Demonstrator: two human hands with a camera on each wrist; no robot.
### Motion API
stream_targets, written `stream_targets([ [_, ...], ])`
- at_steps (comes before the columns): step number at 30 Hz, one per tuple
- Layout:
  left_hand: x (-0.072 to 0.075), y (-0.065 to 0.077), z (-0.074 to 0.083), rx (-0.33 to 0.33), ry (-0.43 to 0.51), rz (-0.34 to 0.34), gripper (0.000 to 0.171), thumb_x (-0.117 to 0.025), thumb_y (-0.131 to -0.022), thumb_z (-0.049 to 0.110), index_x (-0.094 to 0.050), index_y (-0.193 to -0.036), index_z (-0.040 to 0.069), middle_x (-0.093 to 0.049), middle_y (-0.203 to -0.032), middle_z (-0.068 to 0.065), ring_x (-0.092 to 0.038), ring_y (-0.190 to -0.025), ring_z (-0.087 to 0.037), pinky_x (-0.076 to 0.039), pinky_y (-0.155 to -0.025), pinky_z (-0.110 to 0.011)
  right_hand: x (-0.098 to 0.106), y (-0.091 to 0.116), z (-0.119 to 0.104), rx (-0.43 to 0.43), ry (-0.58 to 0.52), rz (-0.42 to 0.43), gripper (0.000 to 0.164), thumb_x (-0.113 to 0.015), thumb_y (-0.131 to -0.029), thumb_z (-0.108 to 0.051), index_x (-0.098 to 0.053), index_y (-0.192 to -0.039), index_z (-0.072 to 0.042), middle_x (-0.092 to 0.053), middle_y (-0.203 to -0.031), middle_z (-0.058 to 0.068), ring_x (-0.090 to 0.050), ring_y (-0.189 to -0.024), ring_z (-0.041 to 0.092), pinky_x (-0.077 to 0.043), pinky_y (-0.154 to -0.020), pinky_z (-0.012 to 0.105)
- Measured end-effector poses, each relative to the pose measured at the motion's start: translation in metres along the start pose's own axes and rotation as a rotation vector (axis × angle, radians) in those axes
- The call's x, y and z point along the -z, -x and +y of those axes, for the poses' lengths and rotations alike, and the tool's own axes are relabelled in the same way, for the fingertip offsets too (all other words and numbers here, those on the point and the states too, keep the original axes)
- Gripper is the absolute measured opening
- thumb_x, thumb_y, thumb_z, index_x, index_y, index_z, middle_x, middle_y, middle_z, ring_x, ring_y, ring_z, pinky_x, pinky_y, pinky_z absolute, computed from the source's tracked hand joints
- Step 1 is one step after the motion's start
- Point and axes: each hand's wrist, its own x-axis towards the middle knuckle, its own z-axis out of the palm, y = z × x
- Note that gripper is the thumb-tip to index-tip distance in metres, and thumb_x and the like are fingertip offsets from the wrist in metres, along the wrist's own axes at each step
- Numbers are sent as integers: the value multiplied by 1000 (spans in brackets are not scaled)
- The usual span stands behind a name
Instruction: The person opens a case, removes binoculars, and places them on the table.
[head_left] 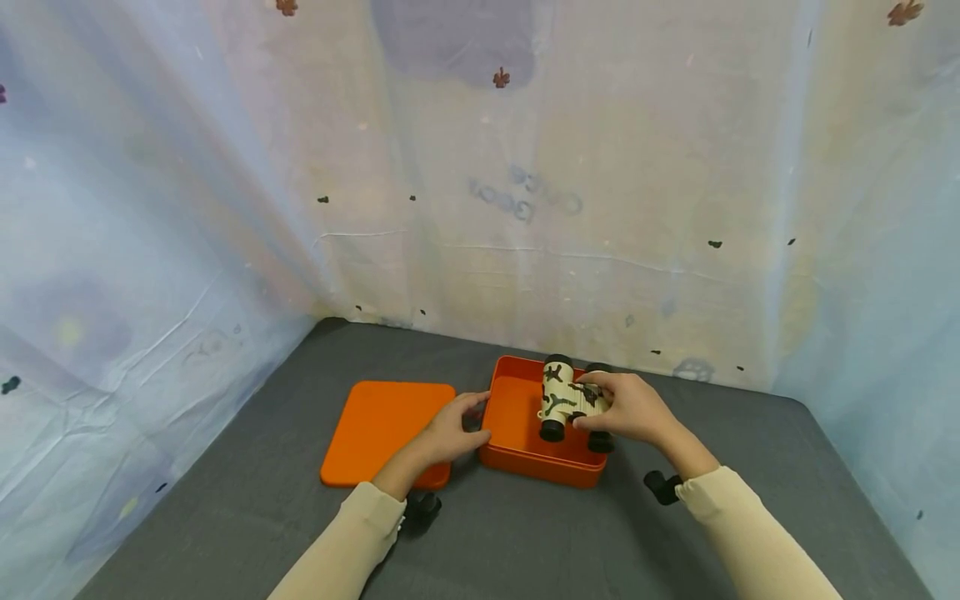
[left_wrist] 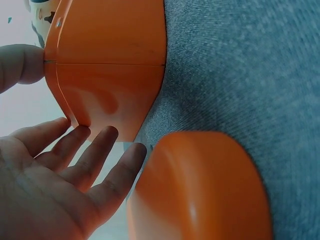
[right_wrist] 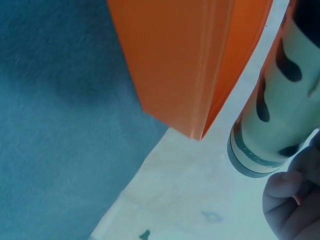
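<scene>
In the head view my right hand [head_left: 628,407] grips a pair of camouflage binoculars [head_left: 558,396], cream with dark patches and black ends, over the right part of an open orange box [head_left: 517,408]. The right wrist view shows one binocular barrel [right_wrist: 280,100] beside the box wall [right_wrist: 170,65], with curled fingers at its end. My left hand [head_left: 448,429] is at the box's left side. In the left wrist view its thumb touches the rim, and the other fingers [left_wrist: 102,147] spread loosely along the box's side [left_wrist: 105,90].
An orange lid [head_left: 390,425] lies flat on the grey cloth-covered table [head_left: 517,542], left of the box and partly under the left forearm. A patterned curtain [head_left: 562,208] hangs behind the table and along its sides.
</scene>
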Motion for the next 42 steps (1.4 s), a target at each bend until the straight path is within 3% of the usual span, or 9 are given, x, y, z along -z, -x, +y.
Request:
stream_targets([
  [24, -1, 1, 0, 8, -6, -4, 61, -58, -82, 23, -32, -137, 17, -35, -136, 0, -44, -116, -22, -44, -88, -40, 18, 17, 28, -14, 25, 32, 61, -71, -61, -53, -54, -115, -29, -21, -50, -7, -20, -43, 7, -21, -43, 23],
  [42, 0, 0, -3, 8, -11, -12, 61, -58, -83, 25, -31, -137, 19, -35, -135, 2, -43, -115, -20, -44, -87, -38, 28, 29, 50, -62, 28, -2, 66, -69, -62, -56, -52, -118, -26, -20, -51, -7, -21, -42, 7, -22, -42, 24],
])
